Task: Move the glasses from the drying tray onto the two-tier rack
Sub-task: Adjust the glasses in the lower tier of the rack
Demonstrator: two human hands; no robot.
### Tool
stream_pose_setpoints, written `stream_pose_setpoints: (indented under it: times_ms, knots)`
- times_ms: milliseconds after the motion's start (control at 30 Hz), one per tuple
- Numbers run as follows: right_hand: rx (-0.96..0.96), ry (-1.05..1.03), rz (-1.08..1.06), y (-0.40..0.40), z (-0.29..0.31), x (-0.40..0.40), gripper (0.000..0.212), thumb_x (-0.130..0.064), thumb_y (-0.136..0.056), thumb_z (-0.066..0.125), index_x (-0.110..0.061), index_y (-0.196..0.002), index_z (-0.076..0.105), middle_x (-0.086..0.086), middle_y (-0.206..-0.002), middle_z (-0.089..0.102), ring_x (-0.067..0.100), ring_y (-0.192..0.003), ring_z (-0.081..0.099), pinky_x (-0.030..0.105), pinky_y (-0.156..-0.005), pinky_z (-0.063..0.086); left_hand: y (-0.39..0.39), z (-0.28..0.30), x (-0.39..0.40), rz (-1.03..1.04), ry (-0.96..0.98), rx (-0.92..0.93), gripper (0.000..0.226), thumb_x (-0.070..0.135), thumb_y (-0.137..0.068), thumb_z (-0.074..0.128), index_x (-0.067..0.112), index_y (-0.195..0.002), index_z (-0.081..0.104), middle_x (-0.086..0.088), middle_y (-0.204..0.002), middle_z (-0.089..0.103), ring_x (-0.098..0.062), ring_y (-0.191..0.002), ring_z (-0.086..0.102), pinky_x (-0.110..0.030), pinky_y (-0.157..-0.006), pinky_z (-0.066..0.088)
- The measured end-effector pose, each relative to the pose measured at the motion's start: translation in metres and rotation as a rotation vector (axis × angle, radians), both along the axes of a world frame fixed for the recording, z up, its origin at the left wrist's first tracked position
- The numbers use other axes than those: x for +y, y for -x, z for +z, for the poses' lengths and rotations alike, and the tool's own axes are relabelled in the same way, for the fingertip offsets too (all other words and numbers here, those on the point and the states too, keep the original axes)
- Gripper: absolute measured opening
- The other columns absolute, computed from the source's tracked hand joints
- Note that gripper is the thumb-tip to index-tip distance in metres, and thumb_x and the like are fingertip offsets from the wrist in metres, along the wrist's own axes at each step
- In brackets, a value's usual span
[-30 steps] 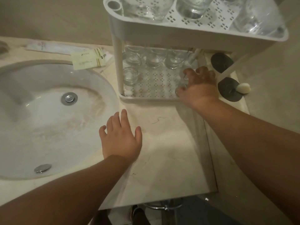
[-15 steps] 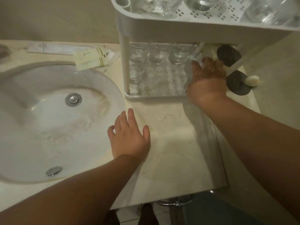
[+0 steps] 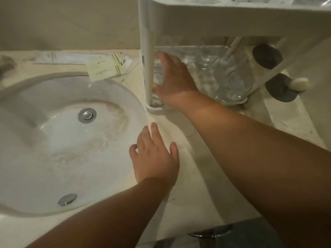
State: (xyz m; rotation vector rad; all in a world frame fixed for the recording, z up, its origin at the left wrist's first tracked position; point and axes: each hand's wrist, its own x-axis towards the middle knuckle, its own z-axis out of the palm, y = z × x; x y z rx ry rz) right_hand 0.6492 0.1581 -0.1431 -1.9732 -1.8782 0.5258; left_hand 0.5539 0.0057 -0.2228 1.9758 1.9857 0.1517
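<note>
The white two-tier rack (image 3: pixel 215 20) stands on the counter at the upper right. Its lower tier (image 3: pixel 155 109) holds several clear glasses (image 3: pixel 206 58), one of them large and blurred at the right (image 3: pixel 232 83). My right hand (image 3: pixel 173 79) reaches into the lower tier's left front corner, just behind the rack's post (image 3: pixel 148 68). Its fingers and thumb wrap a glass (image 3: pixel 157 76) there. My left hand (image 3: pixel 154 156) rests flat on the counter, fingers spread, holding nothing. The upper tier's glasses are mostly cut off by the frame's top edge.
A round white sink (image 3: pixel 62 140) with a metal drain (image 3: pixel 87 115) fills the left. A pale card (image 3: pixel 105 68) lies behind it. Two dark round discs (image 3: pixel 267 56) and a small white oval piece (image 3: pixel 299 84) sit right of the rack. The counter's front edge is near.
My right hand left the lower tier's right front and moved across to its left front corner, onto a glass. The view dipped and came closer. My left hand stayed on the counter.
</note>
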Motion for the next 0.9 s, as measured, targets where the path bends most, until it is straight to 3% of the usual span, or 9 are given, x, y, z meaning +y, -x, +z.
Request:
stream_pose_setpoints:
  times_ms: [133,300,433,633,900]
  knots:
    - [0.044,-0.095,-0.087,0.007,-0.008,0.010,0.072,-0.039,-0.079,0.075,-0.031,-0.140,0.038,0.005,-0.132,0.044,0.025,-0.123,0.045,0.031,-0.097,0.039,-0.001,0.000,0.001,0.009,-0.011,0.015,0.070,0.053,-0.094,0.026,0.016,-0.152,0.018,-0.009,-0.155,0.034,-0.026,-0.141,0.033,-0.051,-0.111,0.028]
    - [0.038,-0.089,-0.050,0.001,-0.006,0.011,0.067,-0.032,-0.079,0.072,-0.028,-0.138,0.041,0.005,-0.131,0.046,0.024,-0.122,0.044,0.022,-0.090,0.031,-0.001,-0.002,0.002,0.013,-0.024,0.015,0.070,0.053,-0.093,0.029,0.016,-0.152,0.020,-0.008,-0.154,0.036,-0.025,-0.142,0.032,-0.050,-0.111,0.028]
    - [-0.111,-0.059,0.033,-0.013,0.002,0.006,0.067,-0.043,-0.080,0.070,-0.026,-0.138,0.042,0.006,-0.129,0.053,0.024,-0.121,0.048,0.028,-0.093,0.038,-0.002,-0.003,0.000,0.026,-0.035,0.002,0.071,0.053,-0.092,0.031,0.017,-0.152,0.021,-0.006,-0.154,0.036,-0.024,-0.142,0.030,-0.049,-0.111,0.027]
    - [-0.247,0.050,0.064,-0.044,0.012,-0.006,0.069,-0.047,-0.075,0.073,-0.027,-0.134,0.042,0.003,-0.124,0.055,0.026,-0.115,0.053,0.029,-0.084,0.040,-0.003,-0.002,0.000,0.027,-0.038,0.028,0.071,0.054,-0.093,0.030,0.016,-0.153,0.021,-0.007,-0.153,0.036,-0.024,-0.142,0.030,-0.049,-0.110,0.026]
    - [-0.350,0.140,0.101,-0.081,0.017,-0.028,0.059,-0.047,-0.081,0.060,-0.047,-0.132,0.030,0.007,-0.122,0.046,0.031,-0.115,0.049,0.037,-0.087,0.041,-0.004,-0.001,0.001,0.021,-0.031,0.034,0.071,0.054,-0.093,0.028,0.016,-0.153,0.020,-0.008,-0.153,0.037,-0.024,-0.142,0.031,-0.050,-0.111,0.027]
